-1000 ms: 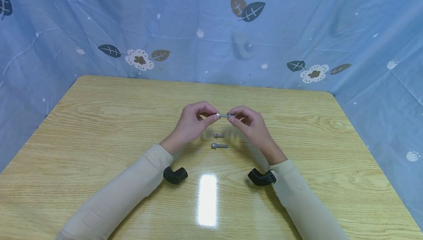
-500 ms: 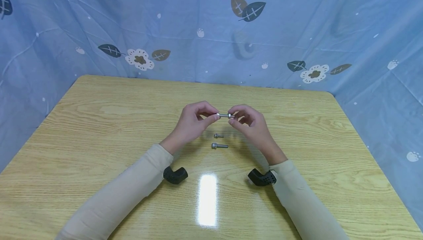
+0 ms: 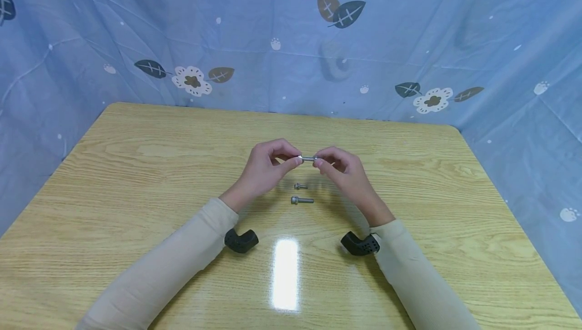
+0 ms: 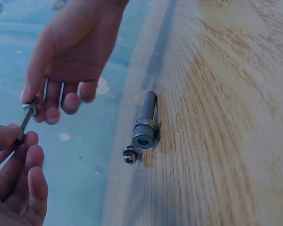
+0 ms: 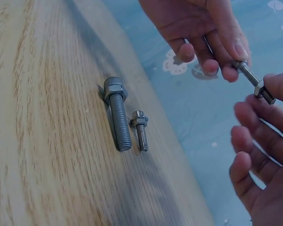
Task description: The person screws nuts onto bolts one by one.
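My left hand (image 3: 268,166) pinches the head end of a metal bolt (image 3: 308,158) between thumb and finger, holding it sideways above the table. A hex nut (image 5: 258,89) sits on the bolt's thread, towards the tip. The thumb and forefinger of my right hand (image 3: 343,168) pinch at this nut, its other fingers loosely bent. In the right wrist view the bolt's threaded shank (image 5: 249,73) shows between the two hands, and its tip sticks out past the nut. Left fingertips cover most of the bolt's head.
Below the hands, a large socket-head bolt (image 3: 302,200) with a nut against its head lies on the wooden table (image 3: 182,168). Beside it lies a smaller bolt (image 3: 300,186), also with a nut. A blue patterned cloth (image 3: 273,6) hangs behind the table.
Half a second ago my right thumb and finger were spread away from the nut, leaving it in sight; now they close on it again. The left hand and the loose bolts stay put.
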### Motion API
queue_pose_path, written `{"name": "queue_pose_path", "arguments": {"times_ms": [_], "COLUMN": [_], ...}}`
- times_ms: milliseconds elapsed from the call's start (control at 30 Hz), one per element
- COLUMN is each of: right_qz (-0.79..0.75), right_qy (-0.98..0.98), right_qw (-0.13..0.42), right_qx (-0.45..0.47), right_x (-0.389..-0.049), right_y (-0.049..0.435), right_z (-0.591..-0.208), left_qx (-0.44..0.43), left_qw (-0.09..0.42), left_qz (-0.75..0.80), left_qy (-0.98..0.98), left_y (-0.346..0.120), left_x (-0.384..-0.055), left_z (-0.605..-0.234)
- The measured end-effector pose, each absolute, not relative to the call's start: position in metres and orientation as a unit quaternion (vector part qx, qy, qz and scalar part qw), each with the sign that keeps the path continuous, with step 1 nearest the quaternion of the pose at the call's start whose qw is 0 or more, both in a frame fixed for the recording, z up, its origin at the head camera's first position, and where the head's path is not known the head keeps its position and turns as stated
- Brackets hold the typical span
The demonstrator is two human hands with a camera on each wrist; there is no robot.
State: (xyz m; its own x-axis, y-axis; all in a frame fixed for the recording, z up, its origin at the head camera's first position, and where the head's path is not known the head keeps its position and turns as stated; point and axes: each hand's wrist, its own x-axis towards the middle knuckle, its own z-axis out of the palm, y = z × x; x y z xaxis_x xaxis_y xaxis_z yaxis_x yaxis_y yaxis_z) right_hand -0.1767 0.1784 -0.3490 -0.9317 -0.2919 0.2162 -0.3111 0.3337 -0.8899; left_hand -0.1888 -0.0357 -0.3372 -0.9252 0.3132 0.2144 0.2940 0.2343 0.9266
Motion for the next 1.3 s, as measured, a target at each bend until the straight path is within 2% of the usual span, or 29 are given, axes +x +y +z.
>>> {"name": "queue_pose_path", "arguments": {"times_ms": [133,433,933,1300], "right_qz": [0.543,0.561,0.556,0.552], "right_qy": [-0.82,-0.799,-0.811,-0.805], "right_qw": [0.009,0.06,0.026,0.049], "right_qx": [0.183,0.209,0.181,0.211], "right_x": [-0.1775,-0.1782,-0.1776,-0.1766], "right_y": [0.1778,0.1776,0.1768,0.1774], "right_z": [-0.3497,-0.3507,-0.3504,-0.3504], "left_qx": [0.189,0.183,0.181,0.183], "left_qw": [0.009,0.014,0.02,0.02], "left_qz": [0.583,0.585,0.582,0.587], "left_qy": [0.79,0.79,0.793,0.789], "left_y": [-0.0363,-0.0358,-0.0353,-0.0353], "left_x": [-0.1887,-0.1883,-0.1882,-0.1883], "left_z": [-0.3367,-0.3361,-0.3361,-0.3356]}}
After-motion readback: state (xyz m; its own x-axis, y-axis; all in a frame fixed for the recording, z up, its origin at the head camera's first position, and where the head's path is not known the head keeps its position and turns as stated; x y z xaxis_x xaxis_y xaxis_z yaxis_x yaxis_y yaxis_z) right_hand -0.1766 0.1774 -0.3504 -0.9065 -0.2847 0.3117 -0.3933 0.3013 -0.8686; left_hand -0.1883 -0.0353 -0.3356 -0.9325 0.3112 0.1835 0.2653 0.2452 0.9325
